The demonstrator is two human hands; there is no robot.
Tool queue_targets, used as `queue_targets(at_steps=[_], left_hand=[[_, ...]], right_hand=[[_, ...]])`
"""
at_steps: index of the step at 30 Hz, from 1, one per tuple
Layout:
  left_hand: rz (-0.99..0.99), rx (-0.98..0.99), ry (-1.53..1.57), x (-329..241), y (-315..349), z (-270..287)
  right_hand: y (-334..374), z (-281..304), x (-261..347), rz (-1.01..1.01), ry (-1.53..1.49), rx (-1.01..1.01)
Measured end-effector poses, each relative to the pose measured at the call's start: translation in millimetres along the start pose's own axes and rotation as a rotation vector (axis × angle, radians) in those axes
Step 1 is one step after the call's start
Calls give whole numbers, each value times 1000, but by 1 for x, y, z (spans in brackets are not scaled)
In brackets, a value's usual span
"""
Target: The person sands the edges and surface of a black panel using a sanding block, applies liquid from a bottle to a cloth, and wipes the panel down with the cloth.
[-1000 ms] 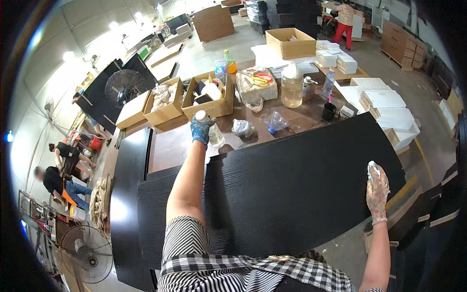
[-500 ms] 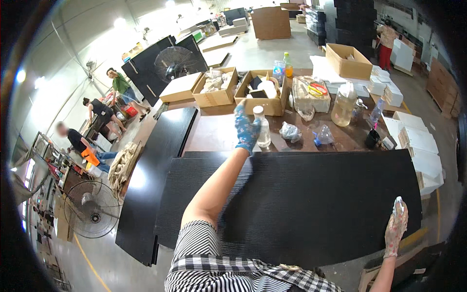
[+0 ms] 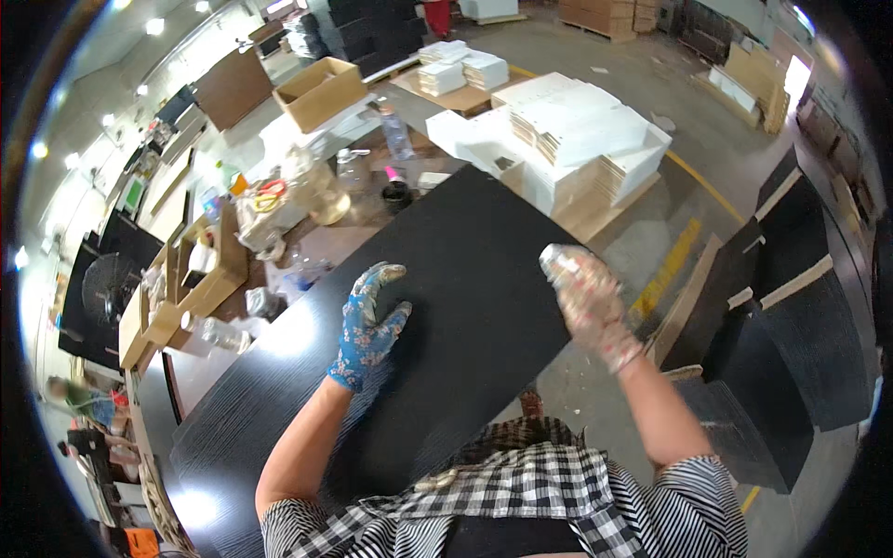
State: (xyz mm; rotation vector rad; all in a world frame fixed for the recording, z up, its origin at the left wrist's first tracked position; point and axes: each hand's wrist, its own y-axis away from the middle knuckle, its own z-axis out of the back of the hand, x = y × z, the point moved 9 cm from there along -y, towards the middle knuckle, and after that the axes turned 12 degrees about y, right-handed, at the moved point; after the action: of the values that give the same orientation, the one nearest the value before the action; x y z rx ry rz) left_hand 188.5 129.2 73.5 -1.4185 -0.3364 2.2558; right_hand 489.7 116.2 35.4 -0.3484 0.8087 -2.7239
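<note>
A large black wood-grain board [image 3: 465, 279] lies across the worktable in front of me. My left hand [image 3: 370, 325], in a blue flowered glove, rests flat on the board's middle with fingers spread. My right hand [image 3: 586, 296], in a pale speckled glove, sits at the board's right edge with fingers curled over it. A clear plastic bottle [image 3: 209, 333] lies beyond the board's far left side, apart from both hands.
Open cardboard boxes [image 3: 321, 90] and clutter crowd the table behind the board. Stacks of white panels [image 3: 581, 130] stand at the back right. Black panels [image 3: 800, 316] lean on the floor at the right. A fan [image 3: 102, 288] and people are at the far left.
My left hand has drawn back from the bottle at the far edge to the board's middle. My right hand has shifted inward along the right edge. The view has swung right.
</note>
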Motion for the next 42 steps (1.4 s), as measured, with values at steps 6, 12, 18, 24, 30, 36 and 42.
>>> queue_targets(at_steps=[6, 12, 18, 24, 30, 36, 42], left_hand=[[65, 57, -12, -16, -21, -65], [129, -135, 253, -19, -27, -75], [111, -450, 236, 24, -31, -49], [125, -388, 126, 22, -36, -63], [108, -363, 108, 19, -41, -61], [62, -327, 73, 20, -42, -63], [68, -321, -2, 15, -38, -64]], right_hand=[[-9, 15, -204, -423, -215, -25], [-65, 2, -20, 267, -1037, 59], [-48, -42, 102, 816, -315, 296], [-165, -92, 78, 651, -231, -40], [-226, -193, -53, 82, -108, 359], [-230, -137, -85, 28, -432, 143], [-186, -129, -16, 147, -237, 137]])
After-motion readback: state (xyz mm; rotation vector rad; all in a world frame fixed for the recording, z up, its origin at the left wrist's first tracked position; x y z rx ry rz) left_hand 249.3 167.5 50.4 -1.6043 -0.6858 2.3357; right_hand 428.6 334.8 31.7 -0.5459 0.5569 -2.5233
